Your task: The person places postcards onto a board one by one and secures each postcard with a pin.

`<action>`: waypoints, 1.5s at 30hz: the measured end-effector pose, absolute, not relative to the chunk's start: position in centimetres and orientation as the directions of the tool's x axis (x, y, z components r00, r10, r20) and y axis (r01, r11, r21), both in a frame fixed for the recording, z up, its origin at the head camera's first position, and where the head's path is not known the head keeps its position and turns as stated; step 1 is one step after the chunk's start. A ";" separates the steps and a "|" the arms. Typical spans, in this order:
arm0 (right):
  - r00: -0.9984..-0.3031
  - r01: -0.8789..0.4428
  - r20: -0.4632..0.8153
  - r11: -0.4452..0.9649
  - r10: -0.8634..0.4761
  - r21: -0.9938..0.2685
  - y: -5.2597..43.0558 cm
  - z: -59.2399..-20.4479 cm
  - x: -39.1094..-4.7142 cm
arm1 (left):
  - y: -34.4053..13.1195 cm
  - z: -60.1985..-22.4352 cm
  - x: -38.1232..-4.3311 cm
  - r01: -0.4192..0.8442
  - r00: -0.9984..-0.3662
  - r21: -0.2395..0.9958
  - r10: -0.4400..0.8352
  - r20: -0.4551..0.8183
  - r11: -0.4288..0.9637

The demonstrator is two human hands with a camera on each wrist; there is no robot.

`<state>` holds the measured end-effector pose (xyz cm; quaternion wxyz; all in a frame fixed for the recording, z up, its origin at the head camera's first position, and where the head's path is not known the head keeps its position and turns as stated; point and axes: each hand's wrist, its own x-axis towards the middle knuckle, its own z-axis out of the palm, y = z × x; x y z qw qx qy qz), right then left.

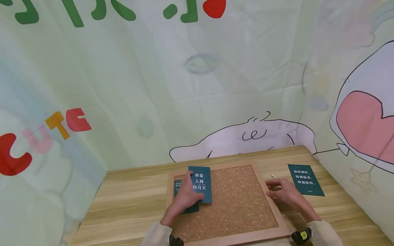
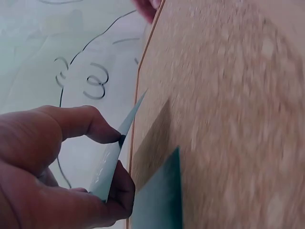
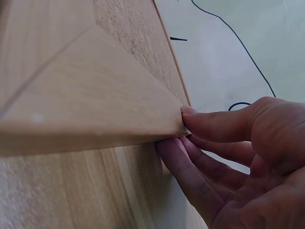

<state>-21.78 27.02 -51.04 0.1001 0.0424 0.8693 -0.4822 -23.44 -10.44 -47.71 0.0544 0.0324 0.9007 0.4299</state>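
Observation:
A cork board (image 1: 240, 201) with a light wooden frame lies on the table. Over its left part my left hand (image 1: 184, 194) pinches a dark green card (image 1: 206, 174) with white lettering; the left wrist view has this card (image 2: 119, 152) edge-on, tilted off the cork. Below it, a second green card (image 1: 192, 208) lies on the board, partly covered by the hand. My right hand (image 1: 286, 192) is at the board's right side. Its thumb (image 3: 214, 125) rests on top of the frame's edge and the fingers curl beneath, gripping the wooden frame (image 3: 95, 95).
Another green card (image 1: 306, 180) with white text lies on the table to the right of the board. A small shiny item (image 1: 273, 176) sits just beyond the right hand. Behind the wooden table (image 1: 123, 194) hangs a printed cloth backdrop (image 1: 154, 95).

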 end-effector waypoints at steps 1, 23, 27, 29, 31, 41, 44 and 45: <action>-0.976 0.172 -0.216 0.532 -0.021 -0.829 27.0 -51.0 -21.8 | -10.0 -47.8 -23.3 0.010 -0.992 0.774 0.107 -0.074 0.633; -0.977 0.175 -0.212 0.534 -0.008 -0.827 26.9 -51.1 -21.6 | -6.1 -48.2 -22.0 0.029 -0.973 0.737 0.187 -0.133 0.675; -0.978 0.173 -0.209 0.535 -0.007 -0.827 26.9 -51.1 -21.6 | -5.8 -48.3 -21.9 0.031 -0.969 0.715 0.197 -0.151 0.699; -0.978 0.173 -0.208 0.536 -0.006 -0.827 26.9 -51.1 -21.6 | -5.7 -48.4 -21.9 0.029 -0.966 0.690 0.198 -0.166 0.723; -0.978 0.172 -0.207 0.537 -0.005 -0.826 26.9 -51.1 -21.6 | -5.6 -48.4 -21.8 0.031 -0.965 0.672 0.197 -0.172 0.740; -0.978 0.174 -0.207 0.540 0.000 -0.823 26.8 -51.1 -21.6 | -5.1 -48.4 -21.9 0.041 -0.966 0.622 0.189 -0.175 0.782; -0.978 0.179 -0.209 0.536 0.004 -0.825 26.8 -51.1 -21.6 | -5.0 -48.5 -21.9 0.030 -0.965 0.617 0.183 -0.186 0.786; -0.978 0.180 -0.210 0.534 0.005 -0.826 26.8 -51.1 -21.6 | -4.9 -48.5 -21.9 0.027 -0.965 0.615 0.181 -0.190 0.788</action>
